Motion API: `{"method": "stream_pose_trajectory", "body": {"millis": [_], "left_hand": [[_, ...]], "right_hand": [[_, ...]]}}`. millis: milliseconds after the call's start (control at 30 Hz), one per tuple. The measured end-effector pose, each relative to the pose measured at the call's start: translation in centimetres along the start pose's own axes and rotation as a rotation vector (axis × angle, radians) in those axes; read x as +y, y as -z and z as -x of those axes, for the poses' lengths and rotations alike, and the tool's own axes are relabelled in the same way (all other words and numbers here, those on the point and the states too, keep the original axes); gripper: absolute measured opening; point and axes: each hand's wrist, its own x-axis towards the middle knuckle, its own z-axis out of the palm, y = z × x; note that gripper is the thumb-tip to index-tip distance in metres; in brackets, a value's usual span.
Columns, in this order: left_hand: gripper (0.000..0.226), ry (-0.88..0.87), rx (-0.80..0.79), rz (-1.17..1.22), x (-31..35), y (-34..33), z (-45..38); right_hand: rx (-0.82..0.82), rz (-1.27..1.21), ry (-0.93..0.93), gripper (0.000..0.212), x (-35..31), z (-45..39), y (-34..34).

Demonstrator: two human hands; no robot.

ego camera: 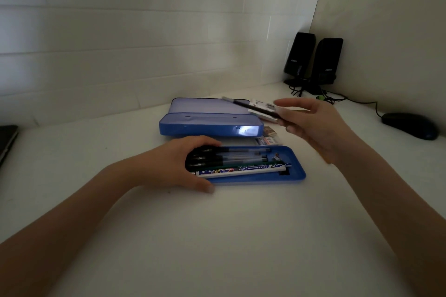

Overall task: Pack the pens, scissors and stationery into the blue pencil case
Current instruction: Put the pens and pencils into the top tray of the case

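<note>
the left hand (173,164) is bracing the blue tray (295,173) of pens (241,158), fingers curled over its end, while the right hand (313,123) is pinching a black pen (243,103), probably tray-bound next.

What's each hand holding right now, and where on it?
The right hand pinches a dark pen by its right end, above the table. The left hand grips the left end of the blue tray.

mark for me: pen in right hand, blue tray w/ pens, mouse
pen in right hand (243,103), head view, on the dark barrel left of the fingers.
blue tray (295,171), head view, on its bare right end.
mouse (410,125), head view, on the top of its shell.
</note>
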Motion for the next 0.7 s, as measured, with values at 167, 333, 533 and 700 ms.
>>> {"method": "stream_pose_trajectory", "body": {"millis": [167, 333, 533, 700], "left_hand": [[0.083, 0.065, -0.057, 0.243, -0.5, 1.2, -0.1], [0.086, 0.059, -0.096, 0.349, -0.8, 1.8, 0.0], [0.076, 0.093, -0.137, 0.210, -0.6, 1.4, 0.0], [0.074, 0.057, -0.129, 0.162, -0.6, 1.1, 0.0]], "right_hand": [[-0.426, 0.223, -0.011, 0.013, 0.0, 0.8, -0.6], [-0.603, 0.375, 0.034, 0.008, -0.1, 1.4, -1.0], [-0.618, 0.502, 0.110, 0.008, -0.2, 1.7, -1.8], [-0.671, 0.686, 0.143, 0.006, 0.9, 1.9, -3.3]]}}
